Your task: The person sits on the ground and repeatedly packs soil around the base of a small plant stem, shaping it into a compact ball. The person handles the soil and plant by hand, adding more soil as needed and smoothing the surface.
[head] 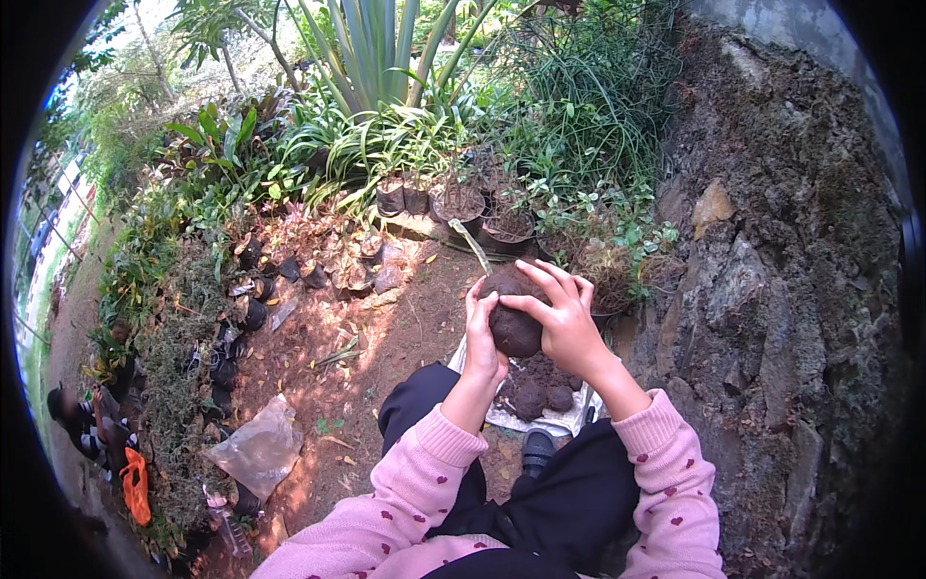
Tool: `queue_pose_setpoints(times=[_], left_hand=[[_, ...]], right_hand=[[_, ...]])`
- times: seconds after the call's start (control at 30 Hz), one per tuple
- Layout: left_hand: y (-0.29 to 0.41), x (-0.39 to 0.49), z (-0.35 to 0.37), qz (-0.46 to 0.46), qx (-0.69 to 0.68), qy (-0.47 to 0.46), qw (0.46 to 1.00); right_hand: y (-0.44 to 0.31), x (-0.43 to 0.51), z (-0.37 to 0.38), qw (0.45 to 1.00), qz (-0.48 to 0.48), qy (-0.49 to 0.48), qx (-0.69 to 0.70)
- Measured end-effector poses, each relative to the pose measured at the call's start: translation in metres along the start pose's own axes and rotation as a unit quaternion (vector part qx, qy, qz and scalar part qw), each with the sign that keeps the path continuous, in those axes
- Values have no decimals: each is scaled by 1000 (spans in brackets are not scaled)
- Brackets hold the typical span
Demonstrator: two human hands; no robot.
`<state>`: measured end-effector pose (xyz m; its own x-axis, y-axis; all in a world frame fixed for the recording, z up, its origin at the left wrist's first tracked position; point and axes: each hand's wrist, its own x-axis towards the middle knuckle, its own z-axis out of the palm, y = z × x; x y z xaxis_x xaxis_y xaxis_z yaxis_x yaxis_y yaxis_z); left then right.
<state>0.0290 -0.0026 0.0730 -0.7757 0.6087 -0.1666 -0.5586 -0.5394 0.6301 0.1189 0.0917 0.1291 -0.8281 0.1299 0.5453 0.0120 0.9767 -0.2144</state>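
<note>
Both of my hands are around a dark brown lump of moist soil [515, 329], held up in front of my knees. My left hand [481, 333] supports it from the left side, with the thumb on its face. My right hand [571, 318] lies over its upper right, fingers bent across the top. A pale green strap-like leaf or stem [472, 244] runs up from behind the lump; whether it is fixed in the soil I cannot tell. Below, a white plastic sheet [499, 418] on the ground bears loose dark soil [557, 373] and rounded soil clumps [529, 402].
A rough stone wall [752, 289] rises close on my right. Potted plants [461, 203] stand ahead, with black nursery bags [253, 313] along the left. A clear plastic bag [262, 445] and bottle [233, 532] lie left. Further off are a person [90, 427] and an orange bag [134, 486].
</note>
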Motion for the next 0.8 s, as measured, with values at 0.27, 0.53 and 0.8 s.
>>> queue_pose_setpoints(times=[0.27, 0.53, 0.8], left_hand=[[1, -3, 0, -2, -14, -27, 1000], [0, -1, -1, 5, -41, -7, 999], [-5, 2, -2, 16, -30, 8, 999]], right_hand=[[12, 0, 4, 999, 35, 17, -9], [16, 2, -1, 999, -13, 44, 17], [9, 5, 4, 995, 10, 92, 40]])
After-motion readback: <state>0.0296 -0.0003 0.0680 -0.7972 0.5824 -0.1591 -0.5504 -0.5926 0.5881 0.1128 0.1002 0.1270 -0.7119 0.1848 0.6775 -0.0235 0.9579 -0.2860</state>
